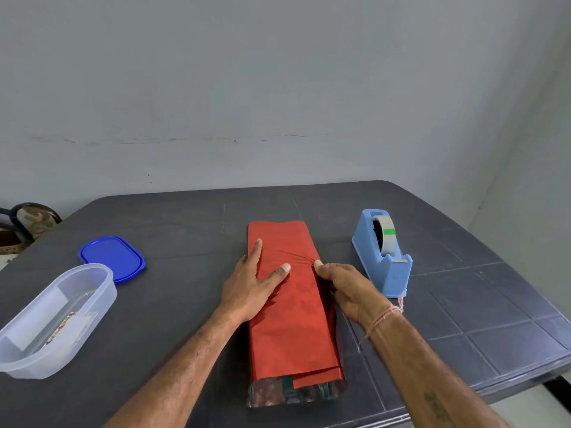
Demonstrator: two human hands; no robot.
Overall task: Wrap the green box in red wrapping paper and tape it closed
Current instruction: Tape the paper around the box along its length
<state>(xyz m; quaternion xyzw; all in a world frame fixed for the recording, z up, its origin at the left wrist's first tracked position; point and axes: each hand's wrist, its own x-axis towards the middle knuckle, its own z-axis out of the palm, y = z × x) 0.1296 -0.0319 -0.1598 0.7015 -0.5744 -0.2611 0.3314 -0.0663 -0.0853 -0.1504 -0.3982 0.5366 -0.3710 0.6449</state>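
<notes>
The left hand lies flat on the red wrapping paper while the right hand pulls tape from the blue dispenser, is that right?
Not quite. In the head view the left hand lies flat on the red wrapping paper, but the right hand pinches the paper's right edge; the blue tape dispenser stands beside it.

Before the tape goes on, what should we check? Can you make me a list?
1. The red paper lies over the top of the green box: ok.
2. The left hand presses the paper flat: ok.
3. The right hand pinches the paper's right edge, pulled tight: ok.
4. The tape dispenser holds a roll and stands just beside the right hand: ok.
5. The box's near end is covered: not ok, it pokes out bare.
6. A hand is free to fetch tape: not ok, both are busy on the paper.
</notes>
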